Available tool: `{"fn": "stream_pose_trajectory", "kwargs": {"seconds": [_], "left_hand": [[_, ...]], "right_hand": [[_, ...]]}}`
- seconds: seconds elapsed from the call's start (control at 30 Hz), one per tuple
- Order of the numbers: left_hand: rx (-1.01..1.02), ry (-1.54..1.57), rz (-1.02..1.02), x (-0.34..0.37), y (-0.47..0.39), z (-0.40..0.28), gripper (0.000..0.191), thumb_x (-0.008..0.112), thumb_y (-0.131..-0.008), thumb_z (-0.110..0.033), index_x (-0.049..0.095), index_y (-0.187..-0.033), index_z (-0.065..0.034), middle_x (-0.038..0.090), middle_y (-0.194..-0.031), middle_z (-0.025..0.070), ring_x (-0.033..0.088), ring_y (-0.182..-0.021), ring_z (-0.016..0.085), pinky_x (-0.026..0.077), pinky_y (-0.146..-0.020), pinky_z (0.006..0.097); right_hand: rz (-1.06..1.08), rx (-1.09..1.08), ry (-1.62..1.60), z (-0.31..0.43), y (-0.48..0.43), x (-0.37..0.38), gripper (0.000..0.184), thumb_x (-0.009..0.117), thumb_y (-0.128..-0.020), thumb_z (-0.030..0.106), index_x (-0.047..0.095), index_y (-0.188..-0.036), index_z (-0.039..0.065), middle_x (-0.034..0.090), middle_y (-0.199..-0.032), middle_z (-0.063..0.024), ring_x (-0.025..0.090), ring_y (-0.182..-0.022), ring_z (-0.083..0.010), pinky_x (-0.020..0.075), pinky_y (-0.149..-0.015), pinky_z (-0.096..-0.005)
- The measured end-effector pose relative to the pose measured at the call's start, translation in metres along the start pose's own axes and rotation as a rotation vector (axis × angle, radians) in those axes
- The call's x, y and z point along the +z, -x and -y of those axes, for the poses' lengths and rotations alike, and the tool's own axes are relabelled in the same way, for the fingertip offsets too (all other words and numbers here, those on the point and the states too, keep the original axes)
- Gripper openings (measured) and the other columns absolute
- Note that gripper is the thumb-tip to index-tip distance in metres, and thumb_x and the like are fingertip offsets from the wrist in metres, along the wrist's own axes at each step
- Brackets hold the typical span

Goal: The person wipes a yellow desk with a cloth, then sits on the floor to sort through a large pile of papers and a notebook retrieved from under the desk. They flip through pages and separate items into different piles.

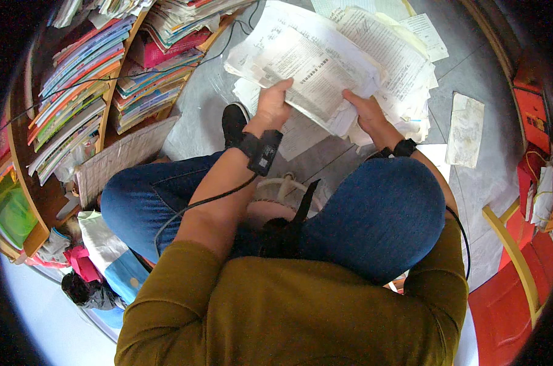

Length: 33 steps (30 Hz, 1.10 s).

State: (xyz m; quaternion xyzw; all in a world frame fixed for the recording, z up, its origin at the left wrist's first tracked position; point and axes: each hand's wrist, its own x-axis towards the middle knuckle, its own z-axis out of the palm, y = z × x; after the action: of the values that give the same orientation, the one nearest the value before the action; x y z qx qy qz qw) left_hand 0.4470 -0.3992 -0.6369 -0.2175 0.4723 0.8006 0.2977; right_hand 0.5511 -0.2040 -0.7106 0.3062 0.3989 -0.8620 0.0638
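Note:
Between my hands is a stack of printed paper sheets (pixel 304 68), some bearing handwriting, tilted above the floor. My left hand (pixel 275 103) grips its lower left edge, the thumb lying on top. At the lower right edge my right hand (pixel 368 112) holds the same stack, thumb uppermost and fingers hidden beneath. Behind and to the right, a loose pile of written sheets (pixel 395 68) spreads over the floor. More paper (pixel 301 135) lies under the held stack, partly covered by it.
Wooden shelves at left carry stacked books (pixel 84 73). A cardboard panel (pixel 125 155) leans against them. A worn, pale flat booklet (pixel 465 130) lies on the grey tiled floor (pixel 477 192). At right stands a red chair (pixel 509 293). Black cables (pixel 212 196) run from my wrist straps.

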Motion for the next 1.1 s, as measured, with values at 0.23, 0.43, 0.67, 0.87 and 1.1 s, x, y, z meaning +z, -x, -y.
{"fn": "stream_pose_trajectory", "kwargs": {"seconds": [0.23,0.43,0.67,0.87,1.1], "left_hand": [[-0.209,-0.219,-0.154,-0.090,0.017,-0.028,0.032,0.060,-0.081,-0.012,0.055,-0.107,0.0066,0.058,-0.109,0.0143,0.057,-0.094,0.025,0.043,-0.088,0.0322],[-0.335,-0.337,-0.305,-0.131,0.031,-0.005,0.035,0.062,-0.082,-0.018,0.053,-0.106,0.0067,0.061,-0.099,0.0132,0.059,-0.085,0.025,0.045,-0.081,0.0313],[-0.413,-0.469,-0.254,-0.165,0.002,0.003,0.036,0.061,-0.083,-0.018,0.052,-0.107,0.0079,0.061,-0.097,0.0168,0.059,-0.085,0.026,0.048,-0.073,0.0345],[-0.058,-1.661,0.252,-0.198,-0.023,-0.004,0.044,0.065,-0.074,-0.017,0.052,-0.112,0.0001,0.061,-0.092,0.0177,0.061,-0.082,0.027,0.049,-0.070,0.0373],[-0.014,-1.927,0.373,-0.225,-0.024,0.013,0.057,0.072,-0.062,-0.010,0.051,-0.114,-0.0013,0.061,-0.092,0.0150,0.059,-0.090,0.024,0.049,-0.072,0.0325]], "right_hand": [[0.563,-0.209,0.385,-0.003,-0.002,-0.023,0.049,0.057,-0.087,0.021,0.039,-0.130,0.005,0.044,-0.129,-0.0085,0.046,-0.112,-0.0217,0.0351,-0.098,-0.0350],[0.705,-0.208,0.610,0.007,0.001,-0.001,0.052,0.050,-0.089,0.029,0.035,-0.135,0.010,0.046,-0.119,-0.0054,0.046,-0.098,-0.0141,0.0353,-0.080,-0.0257],[0.470,0.240,0.481,-0.011,-0.010,0.012,0.049,0.053,-0.087,0.023,0.040,-0.133,0.013,0.051,-0.092,0.0014,0.041,-0.072,-0.0065,0.0325,-0.060,-0.0201],[0.491,0.094,0.732,-0.020,-0.026,0.000,0.047,0.062,-0.080,0.030,0.053,-0.118,0.005,0.058,-0.111,-0.0129,0.054,-0.100,-0.0219,0.0418,-0.086,-0.0331],[0.355,-0.091,1.083,-0.021,-0.050,0.002,0.040,0.059,-0.080,0.022,0.051,-0.113,0.001,0.058,-0.096,-0.0135,0.054,-0.090,-0.0201,0.0422,-0.080,-0.0314]]}}
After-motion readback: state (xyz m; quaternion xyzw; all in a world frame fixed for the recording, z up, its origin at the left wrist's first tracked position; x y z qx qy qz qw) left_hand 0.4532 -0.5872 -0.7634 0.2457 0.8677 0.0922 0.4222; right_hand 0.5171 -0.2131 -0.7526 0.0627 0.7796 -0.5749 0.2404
